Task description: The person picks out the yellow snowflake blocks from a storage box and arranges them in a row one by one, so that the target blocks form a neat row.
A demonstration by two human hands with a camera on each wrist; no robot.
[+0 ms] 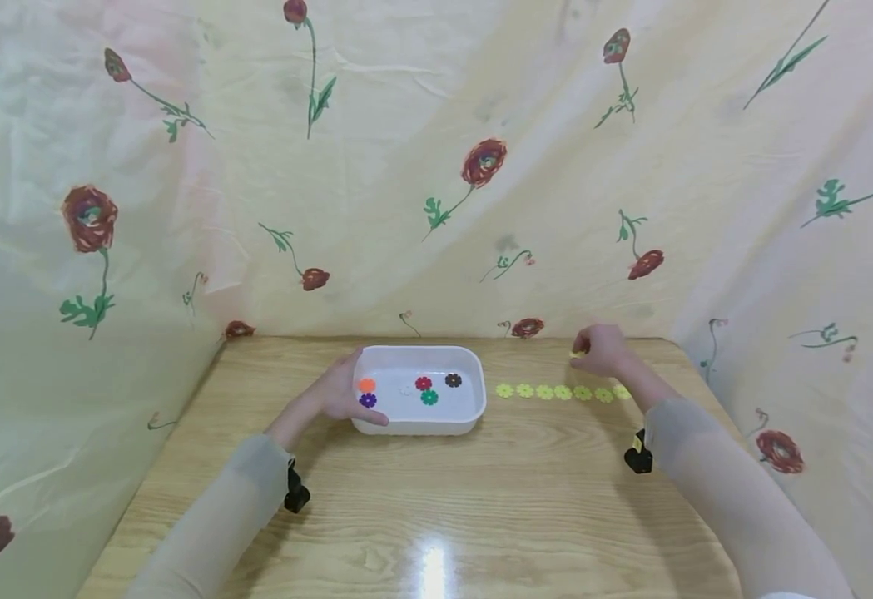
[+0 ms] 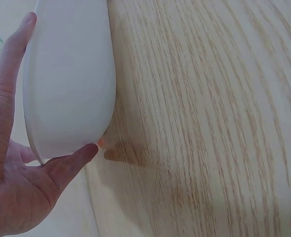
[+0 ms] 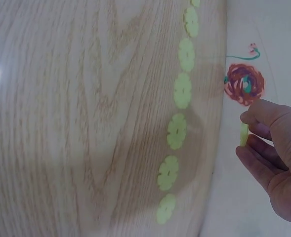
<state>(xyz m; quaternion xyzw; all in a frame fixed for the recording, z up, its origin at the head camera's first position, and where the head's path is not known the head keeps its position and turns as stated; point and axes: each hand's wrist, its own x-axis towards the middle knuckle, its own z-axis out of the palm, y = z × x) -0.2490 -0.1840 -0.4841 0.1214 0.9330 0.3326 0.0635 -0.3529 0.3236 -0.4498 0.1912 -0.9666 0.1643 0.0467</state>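
Note:
My left hand [image 1: 339,391] grips the left end of a white plastic tray [image 1: 421,428], its thumb along the front side and its fingers at the end. In the left wrist view the hand spans the tray's white outer wall [image 2: 71,79]. Inside lie flower-shaped pieces: an orange one [image 1: 367,385], a purple one [image 1: 368,400], a red one [image 1: 424,383], a green one [image 1: 429,398], a dark brown one [image 1: 453,380] and a faint white one [image 1: 406,390]. Above the table's far edge, my right hand [image 1: 602,351] pinches a yellow flower-shaped piece [image 3: 243,134] between thumb and fingertips.
Several yellow flower pieces [image 1: 544,392] lie flat in a row on the wooden table [image 1: 436,491], running right from the tray and passing below the right hand. A flower-patterned cloth [image 1: 406,183] hangs behind the table and at both sides.

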